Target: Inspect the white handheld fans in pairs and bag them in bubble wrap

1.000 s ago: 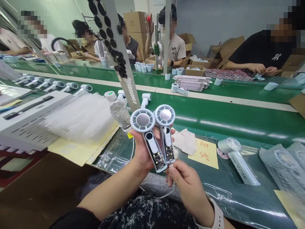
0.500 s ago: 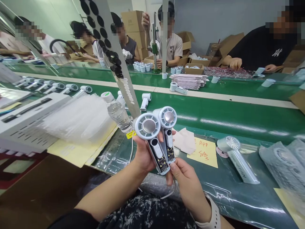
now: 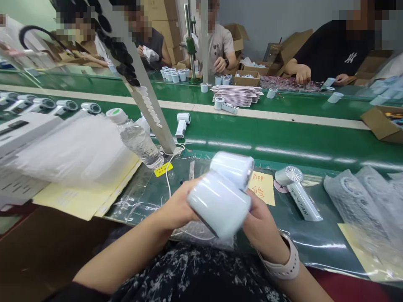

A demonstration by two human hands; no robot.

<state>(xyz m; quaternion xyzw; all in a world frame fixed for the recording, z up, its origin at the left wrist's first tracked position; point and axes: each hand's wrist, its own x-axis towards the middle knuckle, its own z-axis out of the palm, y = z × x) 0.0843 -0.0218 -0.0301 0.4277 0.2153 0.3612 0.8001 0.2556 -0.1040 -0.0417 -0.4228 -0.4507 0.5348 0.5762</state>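
My left hand grips two pale blue hand-held fans, the nearer fan and the farther fan, tipped so their round heads point up at the camera and blurred by motion. My right hand, with a white watch at the wrist, sits closed against the fans from the right, its fingers mostly hidden behind them. A white cable runs from the table toward my hands.
A third fan lies on the green mat beside a yellow note. A water bottle and a slanted metal post stand left. Bagged fans lie right, plastic bags left. Other people work across the conveyor.
The two fans have been tilted forward and lowered, from upright with faces showing to heads pointing at the camera. My view has dropped and shifted right.
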